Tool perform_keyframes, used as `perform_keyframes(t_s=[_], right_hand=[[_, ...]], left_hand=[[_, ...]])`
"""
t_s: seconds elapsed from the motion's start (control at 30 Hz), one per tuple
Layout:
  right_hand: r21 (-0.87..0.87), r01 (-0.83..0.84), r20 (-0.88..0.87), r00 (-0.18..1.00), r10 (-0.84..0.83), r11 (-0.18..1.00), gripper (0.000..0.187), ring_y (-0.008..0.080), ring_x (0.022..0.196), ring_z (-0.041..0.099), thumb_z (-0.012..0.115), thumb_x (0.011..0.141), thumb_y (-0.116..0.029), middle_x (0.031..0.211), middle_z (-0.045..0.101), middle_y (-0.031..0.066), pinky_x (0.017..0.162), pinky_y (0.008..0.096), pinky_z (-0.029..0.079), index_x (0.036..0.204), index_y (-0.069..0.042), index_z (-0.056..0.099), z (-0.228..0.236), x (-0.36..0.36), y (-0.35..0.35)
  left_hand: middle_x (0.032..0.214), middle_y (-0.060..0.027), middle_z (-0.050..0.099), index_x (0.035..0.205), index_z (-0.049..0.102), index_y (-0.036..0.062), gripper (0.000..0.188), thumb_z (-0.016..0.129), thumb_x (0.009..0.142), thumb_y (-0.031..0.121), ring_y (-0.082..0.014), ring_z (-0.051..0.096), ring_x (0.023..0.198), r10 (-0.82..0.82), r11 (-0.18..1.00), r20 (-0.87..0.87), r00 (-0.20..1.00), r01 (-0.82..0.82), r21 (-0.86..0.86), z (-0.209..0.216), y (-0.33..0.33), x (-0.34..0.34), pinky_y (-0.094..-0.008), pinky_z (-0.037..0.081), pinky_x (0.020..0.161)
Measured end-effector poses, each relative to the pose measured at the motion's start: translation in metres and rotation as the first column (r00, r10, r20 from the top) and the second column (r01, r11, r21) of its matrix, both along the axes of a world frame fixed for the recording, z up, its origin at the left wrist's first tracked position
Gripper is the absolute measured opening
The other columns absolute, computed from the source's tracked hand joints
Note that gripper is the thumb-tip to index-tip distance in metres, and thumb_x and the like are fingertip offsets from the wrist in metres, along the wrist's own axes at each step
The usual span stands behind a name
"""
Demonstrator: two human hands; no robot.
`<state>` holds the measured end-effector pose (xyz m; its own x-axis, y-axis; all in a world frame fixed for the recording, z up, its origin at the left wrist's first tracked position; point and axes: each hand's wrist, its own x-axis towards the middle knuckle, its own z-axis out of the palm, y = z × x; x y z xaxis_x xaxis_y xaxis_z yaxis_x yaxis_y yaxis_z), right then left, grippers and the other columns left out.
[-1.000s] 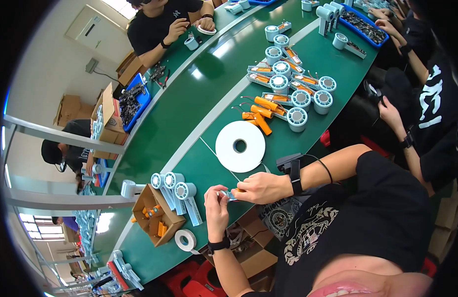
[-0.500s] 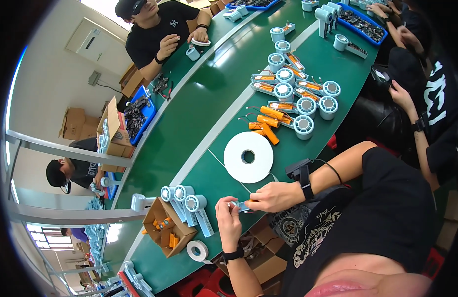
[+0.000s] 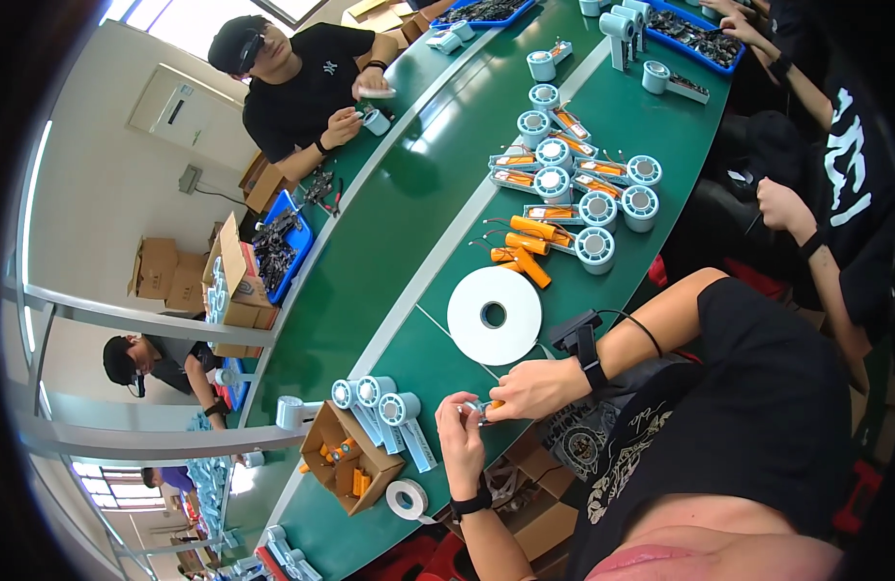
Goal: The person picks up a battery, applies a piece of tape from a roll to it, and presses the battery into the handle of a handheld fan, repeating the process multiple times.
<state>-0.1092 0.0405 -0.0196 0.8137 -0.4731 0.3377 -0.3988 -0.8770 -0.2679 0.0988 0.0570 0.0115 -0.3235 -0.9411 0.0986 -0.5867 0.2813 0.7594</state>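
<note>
My left hand point(image 3: 461, 436) and my right hand point(image 3: 539, 389) meet over the table's near edge, fingertips close together. Between them is a small orange battery point(image 3: 497, 405), pinched by my right fingers, with a bit of light blue beside it. My left fingers are pressed together at its left end; what they grip is mostly hidden. Just beyond my hands lies a large white tape roll point(image 3: 464, 315). To their left are several light-blue handheld fan bodies point(image 3: 399, 410), a cardboard box point(image 3: 375, 491) with orange batteries in it, and a smaller white roll point(image 3: 394, 500).
Farther along the green table point(image 3: 370, 261) lie loose orange batteries point(image 3: 530, 244) and several fan bodies with open handles point(image 3: 598, 209). Blue trays point(image 3: 290, 254) hold dark parts. A co-worker point(image 3: 292, 92) sits across; another person's arm point(image 3: 805, 228) is at the right.
The view has shifted slightly, so the table items sit a little differently. My hands stay together, and less light blue shows between them. The co-worker across has brought their hands lower, to a fan body.
</note>
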Motion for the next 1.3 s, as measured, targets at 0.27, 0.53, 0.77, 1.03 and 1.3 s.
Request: perform_keyframes(t_s=[0.27,0.53,0.77,1.03,1.3], right_hand=[[-0.236,-0.12,0.284,0.941,0.186,0.964,0.018,0.02,0.075,0.061,0.062,0.084,-0.017,0.085,0.054,0.0061,0.068,0.0322,0.05,0.093,-0.006,0.051,-0.006,-0.021,0.0],[-0.031,0.057,0.302,0.952,-0.045,0.998,0.017,0.021,0.072,0.061,0.061,0.084,-0.013,0.083,0.052,0.0081,0.065,0.0333,0.05,0.095,-0.004,0.051,0.004,-0.015,0.027],[0.018,0.048,0.077,0.996,-0.049,0.999,0.018,0.0236,0.072,0.063,0.057,0.085,-0.013,0.084,0.055,0.0093,0.064,0.0342,0.051,0.1,-0.005,0.051,0.008,0.003,0.005],[0.043,-0.017,-0.015,1.0,0.017,0.999,0.018,0.029,0.065,0.065,0.055,0.086,-0.014,0.074,0.059,0.0111,0.057,0.0394,0.052,0.102,-0.007,0.051,-0.016,0.011,-0.007],[0.528,0.086,0.17,0.964,-0.205,0.845,0.035,0.0377,0.064,0.065,0.063,0.087,-0.019,0.078,0.064,0.017,0.056,0.0449,0.051,0.116,-0.007,0.047,0.014,0.005,-0.007]], left_hand=[[0.089,-0.0084,0.053,0.099,0.057,0.0003,0.01,0.056,0.09,-0.002,-0.0217,0.05,0.084,-0.011,0.999,0.052,0.999,0.014,-0.041,-0.001,-0.003,0.0,-0.0322,0.043,0.078],[0.092,-0.0093,0.052,0.1,0.057,0.0005,0.011,0.056,0.089,-0.002,-0.0222,0.049,0.086,-0.004,0.999,0.042,0.999,0.005,-0.043,-0.001,0.003,0.001,-0.0327,0.043,0.077],[0.096,-0.0122,0.058,0.094,0.055,0.0,0.01,0.057,0.085,-0.003,-0.0294,0.052,0.092,0.028,0.999,0.05,0.998,-0.027,-0.022,0.0,-0.001,-0.001,-0.0393,0.042,0.081],[0.096,-0.0103,0.056,0.095,0.058,0.0008,0.007,0.056,0.089,-0.001,-0.0255,0.05,0.09,-0.006,0.999,0.074,0.997,0.01,-0.051,0.0,-0.003,-0.004,-0.0352,0.042,0.079],[0.098,-0.0119,0.058,0.095,0.058,0.0017,0.01,0.056,0.087,-0.003,-0.0293,0.051,0.095,0.136,0.979,0.012,0.991,-0.132,-0.158,0.021,0.005,-0.003,-0.0381,0.042,0.082]])
